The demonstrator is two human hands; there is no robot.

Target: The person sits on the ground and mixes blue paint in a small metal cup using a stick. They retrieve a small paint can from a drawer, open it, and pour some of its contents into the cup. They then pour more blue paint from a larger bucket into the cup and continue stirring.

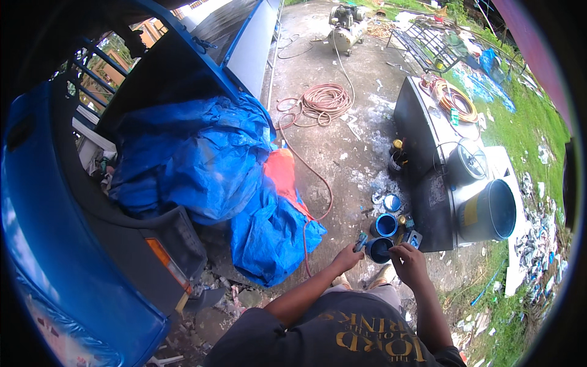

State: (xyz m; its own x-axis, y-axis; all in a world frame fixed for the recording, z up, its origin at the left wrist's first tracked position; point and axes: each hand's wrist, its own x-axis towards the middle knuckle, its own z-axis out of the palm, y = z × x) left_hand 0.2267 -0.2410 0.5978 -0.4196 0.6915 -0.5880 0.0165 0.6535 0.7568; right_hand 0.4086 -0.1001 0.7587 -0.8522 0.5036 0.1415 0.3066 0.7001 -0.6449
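Your left hand (346, 257) had its grip closed around a small blue-tipped tool (360, 242), held just left of the dark paint can (379, 249) that sat on the concrete ground (342, 140) near the front corner of the black tank (428, 140). Your right hand (408, 258) rested at the can's right rim, its grip pinched together, though on what I couldn't tell. A second, blue-lined can (386, 224) stood just behind, with the blue tarp (202, 159) well off to the left.
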